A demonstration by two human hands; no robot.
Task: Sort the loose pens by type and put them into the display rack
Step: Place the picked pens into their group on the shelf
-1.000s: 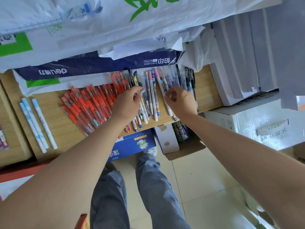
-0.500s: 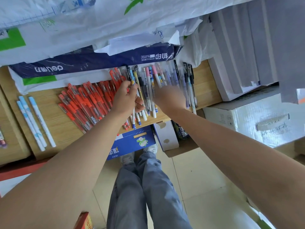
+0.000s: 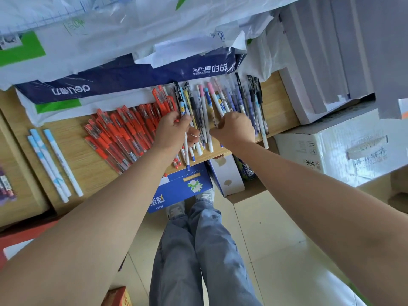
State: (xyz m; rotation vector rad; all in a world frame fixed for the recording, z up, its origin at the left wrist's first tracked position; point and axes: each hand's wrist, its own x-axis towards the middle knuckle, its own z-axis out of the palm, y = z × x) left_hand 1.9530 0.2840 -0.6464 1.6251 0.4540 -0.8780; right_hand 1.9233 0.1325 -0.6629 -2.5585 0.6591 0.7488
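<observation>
A left hand [image 3: 174,131] is gripping a few pens [image 3: 187,151] above the worktop [image 3: 280,107] and its mixed pile [image 3: 223,102]; the right hand [image 3: 236,129] is curling over that pile, its hold hidden. Light, stiff and probably slippery, they are best pinched mid-barrel.

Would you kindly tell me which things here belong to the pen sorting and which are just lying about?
Job: red pens, mixed pens, white-and-blue pens, white pen gripped by the left hand, right hand over the mixed pens.
Lying about: navy paper pack, blue carton, white box, plastic bags.
</observation>
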